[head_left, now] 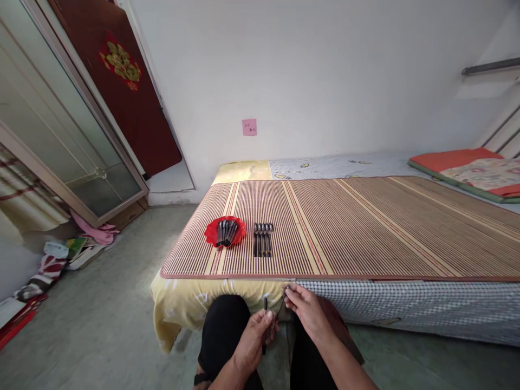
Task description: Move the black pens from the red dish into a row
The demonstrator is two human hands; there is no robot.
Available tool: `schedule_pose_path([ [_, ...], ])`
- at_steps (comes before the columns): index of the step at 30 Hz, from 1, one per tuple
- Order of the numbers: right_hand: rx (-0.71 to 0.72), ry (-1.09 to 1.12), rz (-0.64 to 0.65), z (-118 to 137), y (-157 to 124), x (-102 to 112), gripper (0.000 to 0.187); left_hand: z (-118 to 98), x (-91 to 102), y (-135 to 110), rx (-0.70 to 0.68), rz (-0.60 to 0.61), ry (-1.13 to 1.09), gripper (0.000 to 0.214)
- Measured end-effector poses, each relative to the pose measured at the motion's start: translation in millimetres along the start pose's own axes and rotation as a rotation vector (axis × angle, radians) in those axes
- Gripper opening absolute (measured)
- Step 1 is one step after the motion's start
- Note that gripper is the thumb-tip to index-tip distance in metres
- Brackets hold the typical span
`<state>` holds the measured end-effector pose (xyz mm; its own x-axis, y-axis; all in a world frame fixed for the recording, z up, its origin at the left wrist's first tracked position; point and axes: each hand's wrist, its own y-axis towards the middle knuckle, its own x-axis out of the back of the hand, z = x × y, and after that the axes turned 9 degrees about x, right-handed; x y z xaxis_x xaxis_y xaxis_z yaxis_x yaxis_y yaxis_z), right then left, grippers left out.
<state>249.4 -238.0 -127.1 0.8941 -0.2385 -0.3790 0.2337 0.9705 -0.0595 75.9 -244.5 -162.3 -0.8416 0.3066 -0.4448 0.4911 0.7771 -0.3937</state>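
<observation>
My left hand (257, 331) is closed around a dark pen barrel (265, 304), whose ends stick out above and below the fingers. My right hand (306, 309) pinches the upper end of a thin dark rod (281, 306), which looks like a pen refill. This rod slants down to the left hand's fingertips; whether those grip it too is hard to see. Both hands are over my lap at the bed's edge. Beyond them, several black pens (262, 241) lie side by side in a row on the striped mat. To their left, a red scalloped dish (209, 233) holds more black pens (226, 232).
The striped bamboo mat (365, 227) covers most of the bed, over yellow and checked sheets. Folded orange and green bedding (459, 168) lies at the far right. Clothes and papers (52, 265) are on the floor at left, near a glass door (93, 162).
</observation>
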Motion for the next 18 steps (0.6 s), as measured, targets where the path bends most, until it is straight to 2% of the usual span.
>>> schedule_pose_path([
  [4,0.016,-0.038,0.003,-10,1,-2,0.046,3,6.3,3,0.011,-0.037,0.068,0.049],
  [7,0.047,-0.08,0.014,-6,-1,-4,0.045,7,9.3,7,0.001,-0.054,0.086,0.051],
  [12,0.01,-0.054,0.011,0,-8,-12,0.051,7,7.0,6,0.016,-0.03,0.082,0.047],
  [18,0.167,-0.255,-0.011,-2,-9,-21,0.05,0,-2.1,3,-0.031,-0.084,0.002,0.055],
])
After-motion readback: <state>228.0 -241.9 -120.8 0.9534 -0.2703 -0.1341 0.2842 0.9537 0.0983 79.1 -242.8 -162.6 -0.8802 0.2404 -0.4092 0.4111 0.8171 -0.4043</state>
